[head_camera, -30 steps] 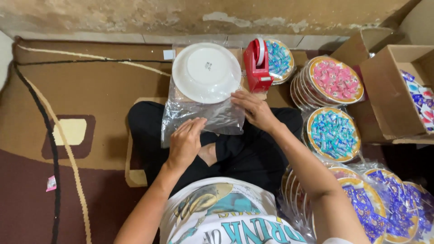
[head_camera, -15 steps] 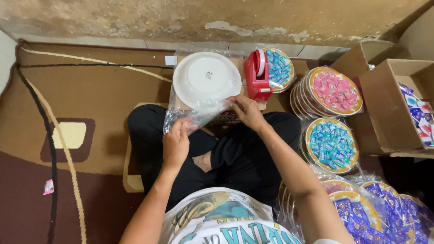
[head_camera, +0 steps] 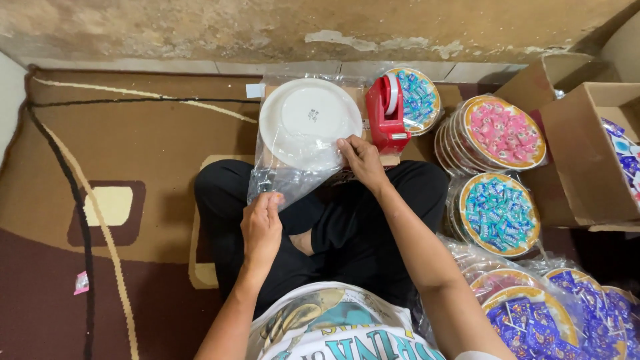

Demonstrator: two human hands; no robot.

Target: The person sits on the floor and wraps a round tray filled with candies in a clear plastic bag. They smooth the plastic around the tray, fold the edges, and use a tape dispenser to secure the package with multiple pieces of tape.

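A white plate (head_camera: pixel 310 122), bottom side up, lies inside a clear plastic bag (head_camera: pixel 287 180) in front of my crossed legs. My left hand (head_camera: pixel 261 227) pinches the bag's open lower edge at its left corner. My right hand (head_camera: pixel 360 160) grips the bag at the plate's lower right rim. A red tape dispenser (head_camera: pixel 386 115) stands just right of the plate, close to my right hand.
Stacks of bagged plates filled with pink sweets (head_camera: pixel 501 133), blue sweets (head_camera: pixel 497 213) and purple sweets (head_camera: pixel 547 320) sit to my right. Another filled plate (head_camera: pixel 420 99) leans behind the dispenser. Open cardboard boxes (head_camera: pixel 587 160) stand at the far right. A brown patterned carpet (head_camera: pixel 120 160) covers the floor.
My left hand has shifted from the bag's middle to its lower left edge and pinched it. My right hand stays at the plate's rim. The view has tilted slightly.
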